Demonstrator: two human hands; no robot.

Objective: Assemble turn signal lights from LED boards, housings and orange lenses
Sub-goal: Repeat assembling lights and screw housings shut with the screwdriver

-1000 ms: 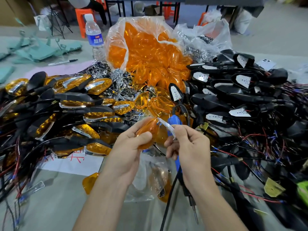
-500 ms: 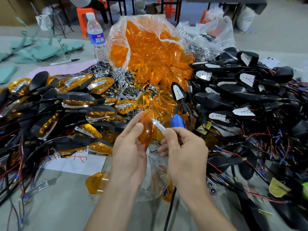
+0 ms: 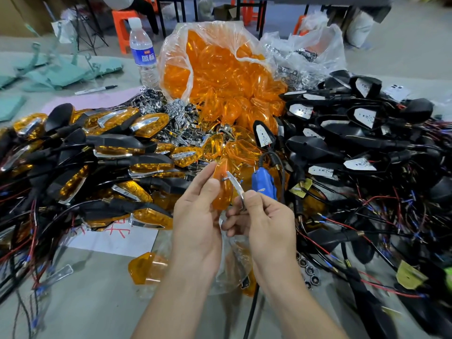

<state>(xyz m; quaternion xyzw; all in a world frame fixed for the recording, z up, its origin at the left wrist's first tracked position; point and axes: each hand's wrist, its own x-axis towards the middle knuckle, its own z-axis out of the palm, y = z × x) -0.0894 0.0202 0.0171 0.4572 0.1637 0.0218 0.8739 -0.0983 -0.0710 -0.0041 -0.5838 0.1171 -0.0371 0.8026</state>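
- Lens fitting is the step now, as I judge it: my left hand (image 3: 195, 216) grips one orange lens (image 3: 220, 192) between thumb and fingers, raised above the table (image 3: 97, 302) so I can see it closely.
- My right hand (image 3: 265, 223) pinches a chrome trim strip (image 3: 235, 189) at its lower end. The upper end touches the lens, probably because a small peg must go into a hole there.
- I hold the strip low so that my fingers do not cover the joining place.
- A blue tool (image 3: 265, 183) lies just behind my right fingers. What kind it is I cannot tell.
- The bag of orange lenses (image 3: 220, 67) stands behind, the black housings (image 3: 315, 148) with LED boards (image 3: 365, 116) are at my right, and the finished lights (image 3: 117, 145) at my left, so each pile is near the hand that needs it.
- If I push crookedly, the strip may slip off the smooth lens.
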